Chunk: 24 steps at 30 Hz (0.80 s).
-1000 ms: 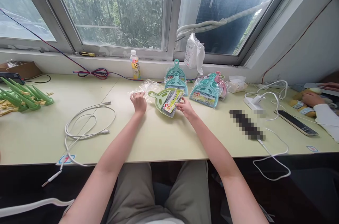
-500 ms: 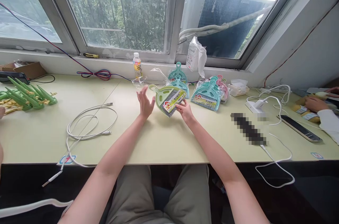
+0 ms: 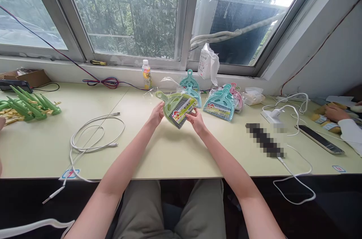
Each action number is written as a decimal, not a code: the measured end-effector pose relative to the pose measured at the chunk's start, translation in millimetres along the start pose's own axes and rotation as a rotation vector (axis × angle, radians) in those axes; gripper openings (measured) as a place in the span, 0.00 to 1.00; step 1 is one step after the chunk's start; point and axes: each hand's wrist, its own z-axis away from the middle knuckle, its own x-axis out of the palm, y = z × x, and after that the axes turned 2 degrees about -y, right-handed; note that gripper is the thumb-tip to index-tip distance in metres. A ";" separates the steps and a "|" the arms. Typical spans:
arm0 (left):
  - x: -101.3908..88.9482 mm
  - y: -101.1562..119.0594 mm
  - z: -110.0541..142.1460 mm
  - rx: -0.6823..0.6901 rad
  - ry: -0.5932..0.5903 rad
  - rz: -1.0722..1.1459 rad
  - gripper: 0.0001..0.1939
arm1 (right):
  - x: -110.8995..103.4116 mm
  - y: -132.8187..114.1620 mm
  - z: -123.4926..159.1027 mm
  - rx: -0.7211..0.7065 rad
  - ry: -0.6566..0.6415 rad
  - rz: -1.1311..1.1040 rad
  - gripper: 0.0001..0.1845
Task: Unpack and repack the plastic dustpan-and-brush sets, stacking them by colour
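Observation:
A light green dustpan and brush set (image 3: 178, 109) with a printed label is held tilted above the table, its looped handle pointing to the upper left. My left hand (image 3: 157, 114) grips its left edge near the handle; some fingers are hidden behind it. At the lower right edge, my right hand (image 3: 195, 119) pinches it between thumb and fingers. Behind it stand teal dustpan sets (image 3: 190, 84) in clear wrapping. More wrapped teal sets (image 3: 220, 105) lie to the right, with a pink one (image 3: 237, 95) behind them.
A drink bottle (image 3: 146, 75) and a tissue pack (image 3: 207, 63) stand by the window. Coiled white cable (image 3: 97, 137) lies left, near green spiky pieces (image 3: 34, 105). To the right are a power strip (image 3: 273, 115), a phone (image 3: 321, 139), a blurred dark object (image 3: 264, 139) and another person's hand (image 3: 336, 112).
My left hand has gone from open beside the dustpan set to holding its left edge. The set has shifted slightly left and down. My right hand keeps its hold.

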 end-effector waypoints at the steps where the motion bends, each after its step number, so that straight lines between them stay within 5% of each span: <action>1: 2.4 -1.4 2.1 -0.015 -0.036 -0.028 0.22 | 0.0 0.3 -0.4 -0.002 0.012 0.000 0.35; 5: 9.3 -7.0 6.8 -0.097 -0.095 -0.129 0.22 | -3.4 1.4 -3.6 0.013 0.087 0.019 0.34; 11: 15.7 -25.2 7.6 -0.097 0.136 -0.195 0.38 | -13.0 -5.1 -5.6 0.159 0.121 0.111 0.29; 20: 18.2 -27.1 11.4 0.049 0.024 -0.299 0.47 | -17.8 -25.2 -3.0 0.213 0.150 0.516 0.14; 24: 15.8 -27.4 9.3 0.086 0.020 -0.273 0.48 | -16.0 -17.8 -5.4 0.166 0.107 0.436 0.13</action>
